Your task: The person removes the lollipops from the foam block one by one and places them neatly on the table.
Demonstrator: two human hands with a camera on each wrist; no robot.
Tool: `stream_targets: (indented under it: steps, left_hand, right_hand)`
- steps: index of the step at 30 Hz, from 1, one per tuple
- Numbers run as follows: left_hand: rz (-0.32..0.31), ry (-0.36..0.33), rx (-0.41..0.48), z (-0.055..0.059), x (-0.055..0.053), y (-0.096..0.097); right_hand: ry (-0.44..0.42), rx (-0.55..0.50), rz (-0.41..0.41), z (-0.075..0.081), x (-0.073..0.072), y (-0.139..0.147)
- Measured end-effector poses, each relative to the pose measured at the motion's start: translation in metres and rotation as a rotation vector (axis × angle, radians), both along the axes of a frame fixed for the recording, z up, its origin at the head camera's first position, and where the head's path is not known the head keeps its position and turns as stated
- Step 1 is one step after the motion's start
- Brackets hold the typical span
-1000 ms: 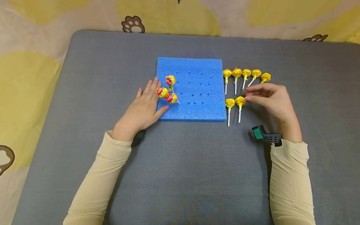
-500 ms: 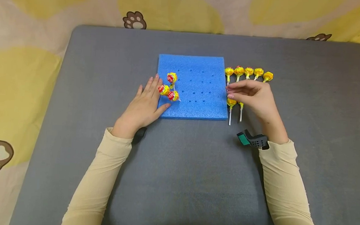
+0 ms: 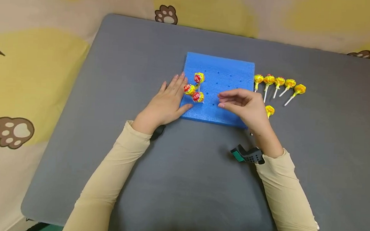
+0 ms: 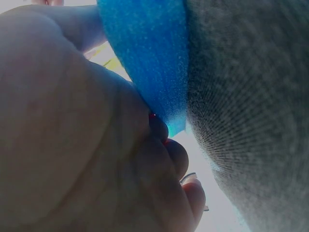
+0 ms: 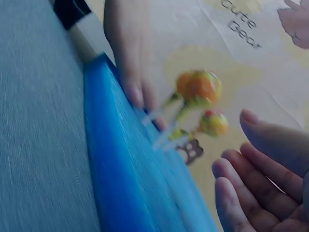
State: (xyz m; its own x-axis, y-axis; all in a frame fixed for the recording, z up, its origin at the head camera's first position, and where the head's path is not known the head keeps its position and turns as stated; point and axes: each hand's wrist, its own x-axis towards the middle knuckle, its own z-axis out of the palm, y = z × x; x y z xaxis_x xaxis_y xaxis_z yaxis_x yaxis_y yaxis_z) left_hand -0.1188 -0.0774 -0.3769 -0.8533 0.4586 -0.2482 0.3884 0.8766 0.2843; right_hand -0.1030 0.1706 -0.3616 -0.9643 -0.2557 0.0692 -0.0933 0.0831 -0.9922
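Observation:
A blue foam board with small holes lies on the grey table. My left hand rests flat on its left edge, fingers straight, thumb along the front corner. Beside those fingers, three lollipops in yellow and red wrappers stand with their sticks in the foam. My right hand hovers over the right part of the board. In the right wrist view its thumb and fingers are apart, nothing between them. The left wrist view shows the left palm against the foam's side.
Several wrapped lollipops lie in a row right of the board. A nearer lollipop shows beside the right hand, which partly hides that area. The grey table backs onto a yellow patterned cloth.
My right hand has moved left from the lollipops to over the foam board, carrying nothing visible. The left hand stays on the board's edge. The head view has turned.

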Motion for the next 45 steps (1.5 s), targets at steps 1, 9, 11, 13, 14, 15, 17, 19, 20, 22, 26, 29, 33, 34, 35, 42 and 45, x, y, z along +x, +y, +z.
stream_targets:
  steps: [1, 9, 11, 13, 14, 15, 17, 19, 20, 22, 26, 29, 33, 34, 35, 42, 45]
  left_hand:
    - [-0.004, -0.001, -0.003, 0.000, -0.001, 0.003]
    - [-0.005, -0.003, -0.009, 0.002, -0.001, 0.007]
    - [-0.002, -0.005, -0.011, 0.003, -0.001, 0.005]
    - [0.004, -0.009, -0.011, 0.003, -0.001, 0.004]
    - [0.007, -0.010, -0.010, 0.003, -0.001, 0.003]
    - [0.011, -0.012, -0.010, 0.003, -0.001, 0.002]
    - [0.011, -0.013, -0.009, 0.002, -0.002, 0.003]
    - [0.011, -0.014, -0.006, 0.002, -0.002, 0.003]
    - [0.010, -0.014, -0.005, 0.002, -0.002, 0.003]
    - [0.009, -0.014, -0.003, 0.002, -0.001, 0.003]
    - [0.005, -0.012, -0.002, 0.001, -0.002, 0.002]
    - [0.005, -0.008, 0.000, 0.000, -0.002, 0.002]
    - [0.004, -0.006, 0.004, -0.001, -0.003, 0.002]
    - [0.004, -0.006, 0.006, -0.001, -0.003, 0.002]
    - [0.003, -0.006, 0.007, -0.001, -0.003, 0.002]
    - [0.002, -0.008, 0.009, -0.001, -0.003, 0.002]
    - [0.005, -0.009, 0.011, -0.001, -0.003, 0.002]
  right_hand:
    - [0.002, 0.003, -0.007, 0.000, 0.001, -0.001]
    - [0.020, 0.030, -0.007, -0.001, -0.001, -0.023]
    - [0.025, 0.036, 0.006, -0.001, -0.002, -0.029]
    - [0.034, 0.051, 0.018, -0.001, -0.003, -0.035]
    - [0.040, 0.058, 0.025, -0.001, -0.003, -0.038]
    - [0.050, 0.068, 0.029, -0.001, -0.004, -0.040]
    - [0.062, 0.082, 0.024, -0.001, -0.003, -0.042]
    - [0.070, 0.088, 0.015, -0.002, -0.003, -0.043]
    - [0.074, 0.089, 0.011, -0.003, -0.002, -0.043]
    - [0.082, 0.096, 0.004, -0.004, -0.002, -0.044]
    - [0.085, 0.090, -0.005, -0.007, -0.002, -0.047]
    - [0.081, 0.085, -0.015, -0.007, -0.002, -0.049]
    - [0.082, 0.090, -0.030, -0.007, -0.002, -0.051]
    - [0.083, 0.092, -0.034, -0.007, -0.002, -0.050]
    - [0.080, 0.089, -0.038, -0.007, -0.002, -0.050]
    - [0.018, 0.008, -0.080, -0.005, -0.001, -0.043]
    - [-0.007, -0.052, -0.097, -0.006, -0.002, -0.040]
